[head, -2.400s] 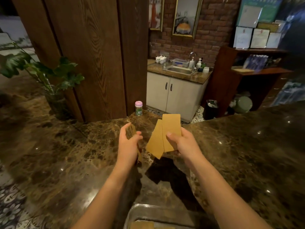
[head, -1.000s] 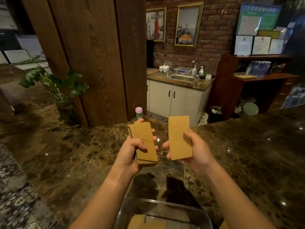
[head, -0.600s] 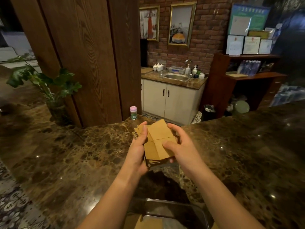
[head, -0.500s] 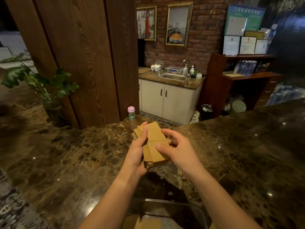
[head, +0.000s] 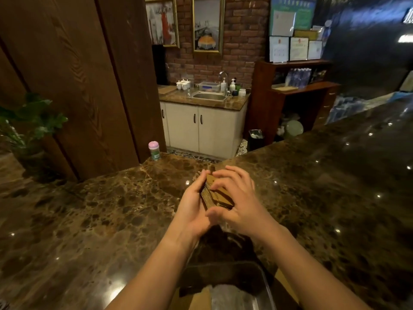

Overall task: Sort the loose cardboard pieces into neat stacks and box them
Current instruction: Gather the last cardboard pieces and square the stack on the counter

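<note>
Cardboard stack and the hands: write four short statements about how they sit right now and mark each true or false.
1. Both hands hold the cardboard stack. True.
2. The stack lies flat on the marble counter. False: it is held above the counter.
3. The right hand covers the stack from the right while the left hand holds its left side. True.
4. The clear plastic container stands on the far side of the hands. False: it is nearer the camera, at the bottom edge.

A small stack of tan corrugated cardboard pieces (head: 215, 194), edges uneven, held tilted above the marble counter.
</note>
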Tool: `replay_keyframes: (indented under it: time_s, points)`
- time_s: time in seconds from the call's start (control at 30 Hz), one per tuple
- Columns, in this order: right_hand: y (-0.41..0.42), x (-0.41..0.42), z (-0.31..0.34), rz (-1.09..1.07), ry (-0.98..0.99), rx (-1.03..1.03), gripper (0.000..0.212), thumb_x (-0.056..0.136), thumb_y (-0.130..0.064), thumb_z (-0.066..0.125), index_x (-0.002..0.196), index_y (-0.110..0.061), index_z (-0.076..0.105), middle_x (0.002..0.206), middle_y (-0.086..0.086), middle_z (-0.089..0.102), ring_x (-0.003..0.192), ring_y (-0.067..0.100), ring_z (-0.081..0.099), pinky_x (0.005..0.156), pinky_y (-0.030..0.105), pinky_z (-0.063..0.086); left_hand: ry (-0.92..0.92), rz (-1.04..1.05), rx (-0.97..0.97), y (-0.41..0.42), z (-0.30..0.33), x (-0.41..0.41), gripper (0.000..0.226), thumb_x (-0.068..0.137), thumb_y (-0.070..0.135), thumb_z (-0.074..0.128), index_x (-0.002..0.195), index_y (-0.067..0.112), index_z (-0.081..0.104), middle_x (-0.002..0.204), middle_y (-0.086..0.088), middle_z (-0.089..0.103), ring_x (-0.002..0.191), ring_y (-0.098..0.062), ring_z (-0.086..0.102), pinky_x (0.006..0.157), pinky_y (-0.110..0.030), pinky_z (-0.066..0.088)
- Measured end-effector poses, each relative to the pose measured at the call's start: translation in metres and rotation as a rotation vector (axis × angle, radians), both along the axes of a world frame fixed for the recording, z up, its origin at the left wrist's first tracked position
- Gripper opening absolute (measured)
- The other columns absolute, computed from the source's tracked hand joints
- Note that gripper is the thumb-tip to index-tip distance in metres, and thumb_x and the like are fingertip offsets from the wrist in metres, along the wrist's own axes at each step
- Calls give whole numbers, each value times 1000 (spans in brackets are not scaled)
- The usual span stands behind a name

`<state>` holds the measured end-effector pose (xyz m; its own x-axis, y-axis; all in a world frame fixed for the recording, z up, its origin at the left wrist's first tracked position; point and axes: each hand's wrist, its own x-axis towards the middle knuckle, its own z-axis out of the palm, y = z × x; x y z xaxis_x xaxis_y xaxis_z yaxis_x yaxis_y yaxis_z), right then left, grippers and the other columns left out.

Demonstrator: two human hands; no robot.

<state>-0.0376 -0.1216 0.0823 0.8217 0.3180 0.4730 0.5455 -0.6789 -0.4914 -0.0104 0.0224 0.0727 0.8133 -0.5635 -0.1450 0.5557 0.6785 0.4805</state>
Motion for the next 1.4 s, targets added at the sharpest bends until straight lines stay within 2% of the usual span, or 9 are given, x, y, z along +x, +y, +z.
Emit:
replay_keyframes:
  time_s: [0.2,0.3,0.37,0.5,0.63,0.73,0.97,1.2,1.4]
  points:
    - [-35,-21,-5,-47,203,120,55,79,-87,34,125,-59,42,139,-26,38,140,0,20,113,31,22,15,26,66,-34,-13,5,29,92,39,59,112,19,67,102,-20,73,93,-33,72,75,-51,61]
    - [-84,-35,-8,-302,399,382,46,86,-73,47,128,-55,46,124,-27,53,116,-5,52,86,13,42,70,38,111,-40,-27,13,44,79,39,68,121,25,64,103,-24,72,87,-36,72,71,-57,59]
    - [-121,-51,-16,-505,654,162,56,85,-62,64,135,-39,51,125,-18,60,104,1,59,75,12,43,119,28,111,-41,-38,16,49,79,38,69,126,25,63,109,-27,71,92,-39,73,69,-59,58]
    - [-147,-84,-55,-582,1074,-201,75,66,-68,79,128,-31,59,137,0,60,126,21,56,91,27,43,201,-10,124,-44,-52,17,45,86,37,69,128,24,62,113,-31,68,98,-43,70,67,-59,58]
    - [-117,-92,-91,-592,1127,-437,134,47,-74,82,155,-23,21,161,12,20,147,34,22,114,45,33,200,-15,151,-48,-52,14,40,82,35,73,119,23,67,113,-30,68,97,-43,70,68,-58,57]
    - [-103,-83,-107,-614,975,-484,112,53,-63,86,144,-21,36,149,9,34,138,31,30,107,43,41,192,-25,163,-45,-48,12,40,77,33,75,115,23,69,113,-29,68,97,-42,71,69,-58,57]
    - [-114,-46,-53,-642,837,461,17,89,-20,73,99,-22,59,99,4,68,82,16,64,53,26,47,172,37,167,-20,-40,11,41,81,34,72,120,25,69,110,-26,72,100,-40,71,71,-56,59]
    - [-57,-14,24,-420,640,1021,10,96,-12,61,105,-15,63,108,12,64,93,28,64,49,26,52,61,145,114,-8,-14,9,32,72,40,75,102,31,79,106,-17,75,85,-33,74,76,-50,59]
    - [-11,-3,37,-325,653,1196,14,95,-15,66,105,-6,62,102,18,69,75,27,77,50,33,58,-93,290,-7,10,6,11,41,81,42,66,121,30,71,118,-15,72,99,-33,72,78,-49,57]
